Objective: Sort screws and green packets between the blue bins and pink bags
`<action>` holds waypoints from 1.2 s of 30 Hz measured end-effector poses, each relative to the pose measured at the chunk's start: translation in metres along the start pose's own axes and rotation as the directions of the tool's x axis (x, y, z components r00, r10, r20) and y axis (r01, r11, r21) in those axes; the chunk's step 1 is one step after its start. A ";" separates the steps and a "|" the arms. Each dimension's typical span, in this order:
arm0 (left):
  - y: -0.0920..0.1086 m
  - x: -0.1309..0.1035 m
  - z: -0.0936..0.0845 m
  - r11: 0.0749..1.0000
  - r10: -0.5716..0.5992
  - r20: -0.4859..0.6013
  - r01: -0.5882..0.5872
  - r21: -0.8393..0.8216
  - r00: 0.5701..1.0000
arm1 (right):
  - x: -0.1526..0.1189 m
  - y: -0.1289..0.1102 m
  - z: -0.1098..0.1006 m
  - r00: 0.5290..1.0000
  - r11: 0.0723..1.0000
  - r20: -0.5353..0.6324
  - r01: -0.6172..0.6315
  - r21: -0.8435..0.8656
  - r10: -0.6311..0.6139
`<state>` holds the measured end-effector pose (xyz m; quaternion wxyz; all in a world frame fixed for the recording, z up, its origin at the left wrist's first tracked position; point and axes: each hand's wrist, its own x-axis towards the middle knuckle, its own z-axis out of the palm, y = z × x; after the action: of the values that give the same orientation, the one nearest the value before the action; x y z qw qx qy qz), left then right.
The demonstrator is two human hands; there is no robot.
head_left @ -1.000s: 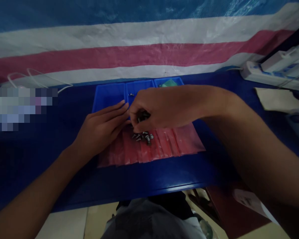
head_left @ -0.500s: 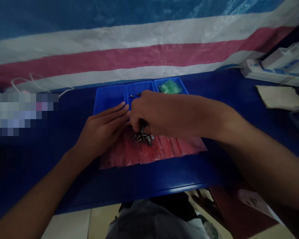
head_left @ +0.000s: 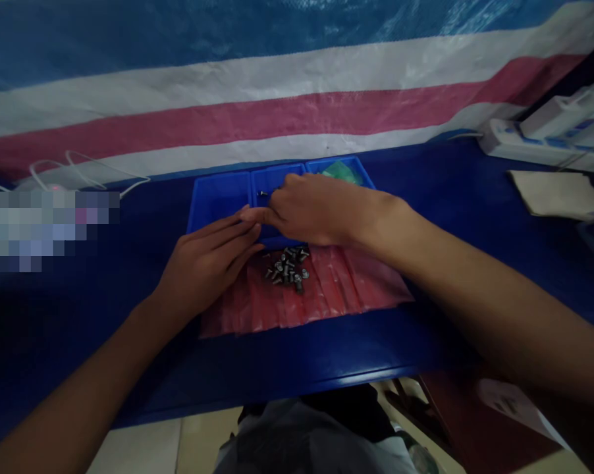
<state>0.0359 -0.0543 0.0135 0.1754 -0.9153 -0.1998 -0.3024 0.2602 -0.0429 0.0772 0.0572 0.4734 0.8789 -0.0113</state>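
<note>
Several small metal screws (head_left: 287, 266) lie in a pile on overlapping red plastic bags (head_left: 267, 303). Behind them stands a blue tray with three compartments (head_left: 222, 197); a dark screw (head_left: 262, 193) shows in the middle one and a green bag (head_left: 344, 172) in the right one. My left hand (head_left: 211, 260) rests at the tray's front left edge, fingers extended and holding nothing visible. My right hand (head_left: 307, 207) is over the middle compartment, its thumb near my left fingertips. Its other fingers are curled down, and what they may hold is hidden.
A white power strip (head_left: 524, 148) and a beige sheet (head_left: 548, 193) are at the right. White cables (head_left: 87, 172) run along the back left beside a blurred-out patch. A striped sheet (head_left: 277, 118) hangs behind the blue table (head_left: 277, 368).
My right hand has moved up and back from the screw pile to above the middle compartment, uncovering more screws. My left hand has stayed nearly in place.
</note>
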 end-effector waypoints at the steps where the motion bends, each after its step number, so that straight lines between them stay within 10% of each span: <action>1: 0.000 0.000 0.000 1.000 0.004 0.001 -0.004 0.004 1.000 | 0.002 -0.003 0.003 1.000 1.000 0.011 0.001 -0.009 -0.001; 29: -0.001 -0.002 0.002 0.999 -0.029 -0.008 0.029 -0.012 1.000 | 0.016 0.008 0.014 1.000 0.965 -0.026 0.007 0.260 0.000; 36: -0.001 -0.002 0.003 0.998 -0.040 -0.004 0.040 -0.043 0.999 | 0.017 0.008 0.019 0.995 0.996 -0.094 -0.027 0.086 0.035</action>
<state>0.0349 -0.0523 0.0099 0.1499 -0.9140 -0.2112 -0.3122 0.2593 -0.0257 0.0565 -0.0046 0.4892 0.8718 -0.0248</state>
